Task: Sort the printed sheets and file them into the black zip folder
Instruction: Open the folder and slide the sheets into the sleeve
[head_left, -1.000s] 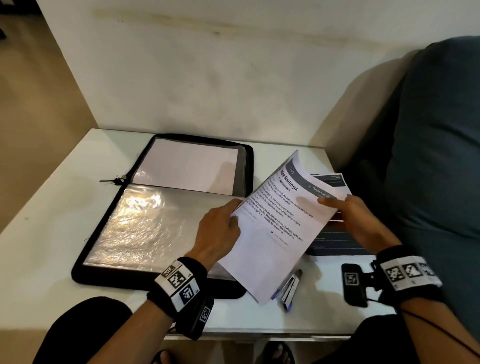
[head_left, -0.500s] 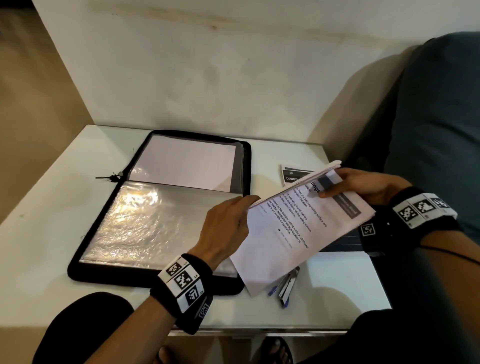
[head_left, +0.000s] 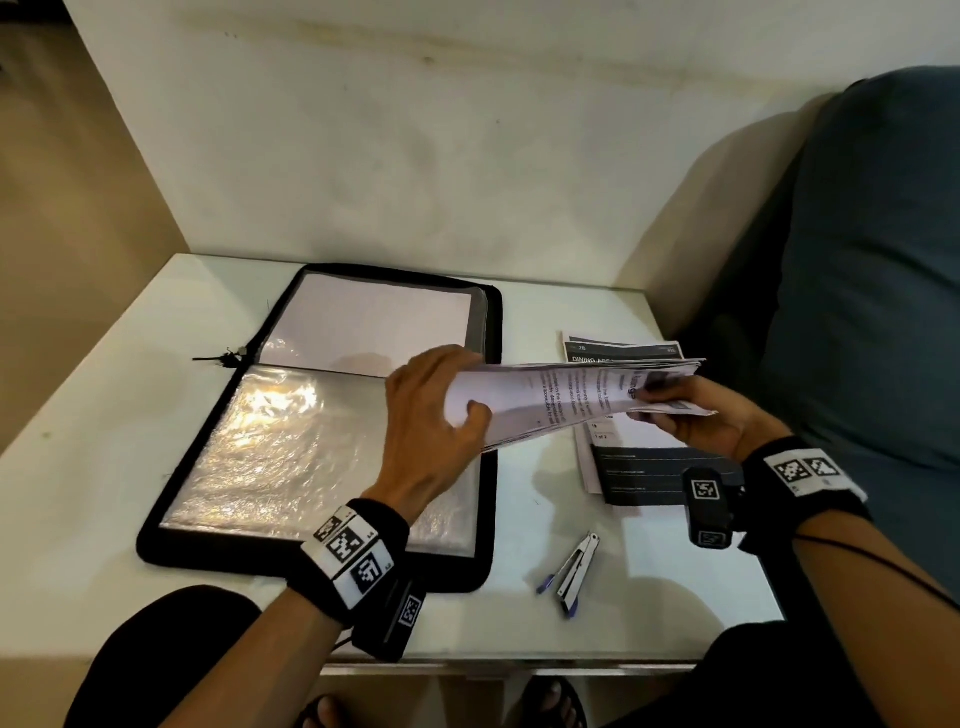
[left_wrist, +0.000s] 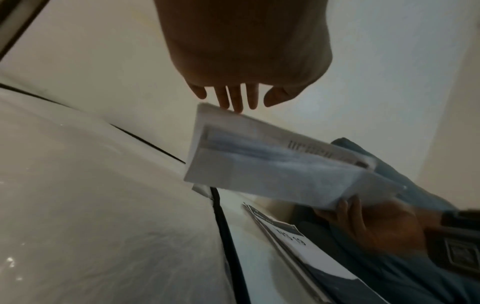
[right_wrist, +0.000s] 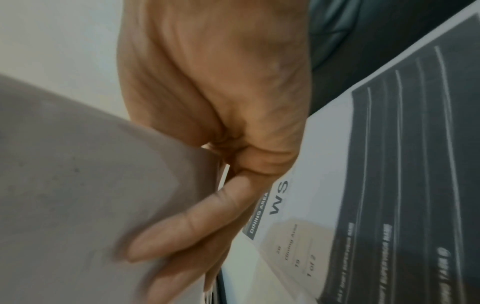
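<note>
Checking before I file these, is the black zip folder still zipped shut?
No, the black zip folder lies open flat on the table, its clear sleeves showing.

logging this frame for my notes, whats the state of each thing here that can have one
black zip folder: unzipped, lying open flat on the table
held sheets: lifted off the table, between both hands
left hand: grips the sheets' left edge
right hand: grips their right end
sheets on the table: lying flat, printed side up
stapler: lying on the table, untouched

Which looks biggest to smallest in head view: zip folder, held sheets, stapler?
1. Black zip folder, open flat.
2. Held sheets, raised nearer the camera, so slightly flattered, yet clearly smaller.
3. Stapler, by far smallest.
</note>
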